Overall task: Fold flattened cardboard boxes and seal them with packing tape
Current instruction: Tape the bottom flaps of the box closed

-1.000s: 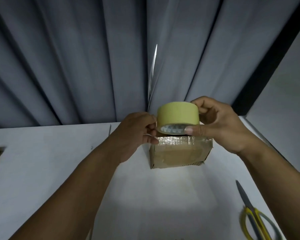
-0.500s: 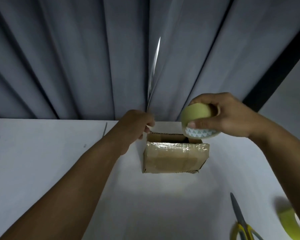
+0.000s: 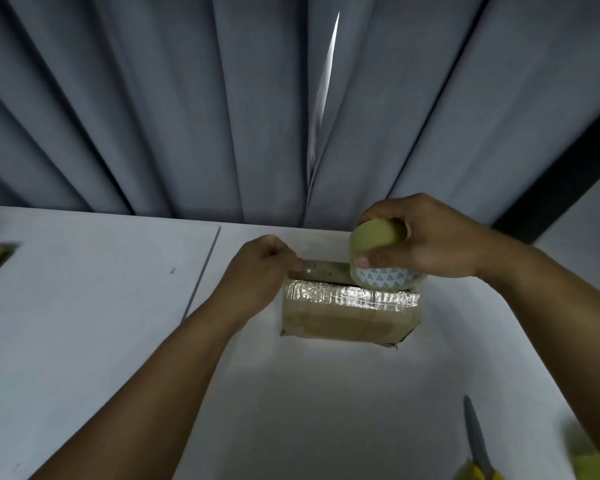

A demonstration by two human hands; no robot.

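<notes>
Near the far edge of the white worktop [image 3: 84, 306]: a small cardboard box [image 3: 347, 323], with crinkled clear tape shining along its near top edge and a brown band across the front face.

Above the box's right top corner, gripped in the right hand [image 3: 440, 240]: a yellowish tape roll [image 3: 371, 237], tilted. Thumb pressed on the near rim, other fingers curled over the top, patterned inner core facing down and toward the camera.

From the roll leftward across the box top: a tape strip [image 3: 323, 266], drawn out low over the cardboard; touching it or not, cannot tell. At the strip's free end, by the box's far left corner: the left hand [image 3: 257, 271], fingers bunched and pinching the tape.

At the lower right of the worktop, well apart from the box: scissors [image 3: 475, 441], grey blade pointing away, yellow handles cut off by the frame edge. Just right of them: a blurred yellowish shape [image 3: 586, 455], too smeared to name.

Behind the worktop: a grey curtain [image 3: 153, 116] in deep folds, with a bright slit between two panels.
</notes>
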